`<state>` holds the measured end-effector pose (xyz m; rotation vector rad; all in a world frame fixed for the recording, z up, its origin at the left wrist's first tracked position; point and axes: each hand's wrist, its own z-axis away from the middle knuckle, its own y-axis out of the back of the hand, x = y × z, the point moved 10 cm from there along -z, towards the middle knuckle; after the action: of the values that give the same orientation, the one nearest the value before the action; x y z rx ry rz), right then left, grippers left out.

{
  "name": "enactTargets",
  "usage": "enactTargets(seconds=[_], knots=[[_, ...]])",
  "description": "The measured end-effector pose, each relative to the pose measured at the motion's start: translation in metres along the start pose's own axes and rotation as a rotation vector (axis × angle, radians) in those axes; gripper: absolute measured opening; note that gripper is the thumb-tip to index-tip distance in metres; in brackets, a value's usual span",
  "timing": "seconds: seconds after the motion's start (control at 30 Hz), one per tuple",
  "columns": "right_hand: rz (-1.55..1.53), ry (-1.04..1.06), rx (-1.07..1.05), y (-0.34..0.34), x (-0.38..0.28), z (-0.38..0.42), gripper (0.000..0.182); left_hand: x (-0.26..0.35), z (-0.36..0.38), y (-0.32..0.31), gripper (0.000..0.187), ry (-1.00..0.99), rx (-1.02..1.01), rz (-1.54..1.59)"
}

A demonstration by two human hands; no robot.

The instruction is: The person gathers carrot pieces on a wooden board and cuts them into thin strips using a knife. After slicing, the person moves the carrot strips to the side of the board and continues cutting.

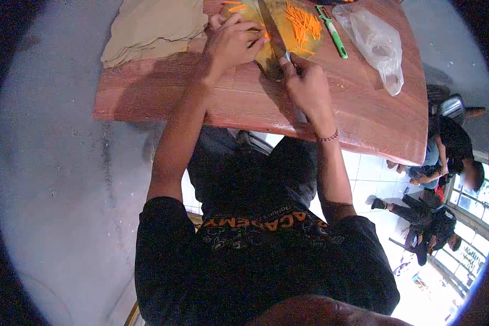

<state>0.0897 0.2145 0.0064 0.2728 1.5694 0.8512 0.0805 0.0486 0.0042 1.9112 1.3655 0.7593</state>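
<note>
My right hand [307,87] is closed round the handle of a knife [274,30], whose long blade points away from me over a yellowish cutting board [318,48]. My left hand [236,43] lies at the left side of the board, its fingers bent and close to the blade, with a bit of orange carrot at the fingertips. Whether those fingers grip the carrot cannot be made out. A pile of thin carrot strips [305,26] lies on the board to the right of the blade. A few more pieces [236,8] lie beyond my left hand.
Brown sheets [152,32] lie stacked at the table's left. A green-handled peeler [334,35] and a clear plastic bag [376,43] are at the right. The wooden table's [364,127] near edge is before my lap. Two people [453,141] [434,225] are off to the right.
</note>
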Motion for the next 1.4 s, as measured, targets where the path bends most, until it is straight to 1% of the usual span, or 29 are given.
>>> enactTargets(seconds=[0.07, 0.2, 0.27, 0.37, 0.5, 0.57, 0.6, 0.67, 0.7, 0.77, 0.87, 0.97, 1.17, 1.2, 1.27, 1.4], knots=[[0.131, 0.128, 0.071, 0.002, -0.014, 0.003, 0.034, 0.005, 0.0, 0.003, 0.024, -0.038, -0.001, -0.002], [0.205, 0.157, 0.112, 0.001, -0.028, 0.005, 0.033, 0.005, 0.0, 0.002, 0.023, -0.027, -0.009, 0.037], [0.254, 0.266, 0.12, -0.002, -0.034, -0.002, 0.033, 0.006, 0.001, 0.006, 0.021, -0.048, 0.029, 0.042], [0.212, 0.287, 0.141, -0.002, -0.031, -0.023, 0.033, 0.003, 0.0, 0.004, 0.018, -0.029, 0.022, 0.078], [0.196, 0.228, 0.121, -0.006, -0.028, -0.048, 0.034, 0.002, 0.002, 0.007, 0.016, -0.02, 0.055, 0.071], [0.196, 0.209, 0.142, -0.005, -0.024, -0.051, 0.035, -0.003, 0.003, 0.006, 0.018, 0.026, 0.039, 0.157], [0.196, 0.215, 0.139, -0.003, -0.029, -0.048, 0.035, -0.005, 0.003, 0.007, 0.018, 0.03, 0.042, 0.153], [0.141, 0.13, 0.076, -0.003, -0.025, -0.038, 0.036, -0.002, 0.003, 0.01, 0.013, -0.005, 0.071, 0.135], [0.143, 0.13, 0.073, -0.004, -0.024, -0.034, 0.036, -0.001, 0.003, 0.01, 0.013, -0.002, 0.071, 0.136], [0.165, 0.216, 0.133, -0.003, -0.028, -0.026, 0.036, -0.001, 0.002, 0.011, 0.019, 0.02, 0.063, 0.122], [0.177, 0.18, 0.116, -0.007, -0.022, -0.024, 0.035, 0.0, 0.002, 0.012, 0.021, -0.001, 0.101, 0.135], [0.208, 0.199, 0.155, -0.004, -0.031, -0.015, 0.035, 0.002, 0.001, 0.014, 0.022, -0.003, 0.075, 0.113], [0.256, 0.212, 0.133, -0.006, -0.032, -0.008, 0.032, 0.004, -0.001, 0.018, 0.023, 0.004, 0.066, 0.096], [0.256, 0.21, 0.13, -0.006, -0.032, -0.009, 0.032, 0.003, -0.001, 0.016, 0.023, 0.007, 0.063, 0.098], [0.286, 0.267, 0.122, -0.008, -0.038, -0.009, 0.033, 0.002, -0.001, 0.011, 0.015, 0.01, 0.025, 0.1], [0.252, 0.287, 0.148, -0.007, -0.035, -0.029, 0.035, 0.001, 0.0, 0.005, 0.014, 0.012, 0.021, 0.088]])
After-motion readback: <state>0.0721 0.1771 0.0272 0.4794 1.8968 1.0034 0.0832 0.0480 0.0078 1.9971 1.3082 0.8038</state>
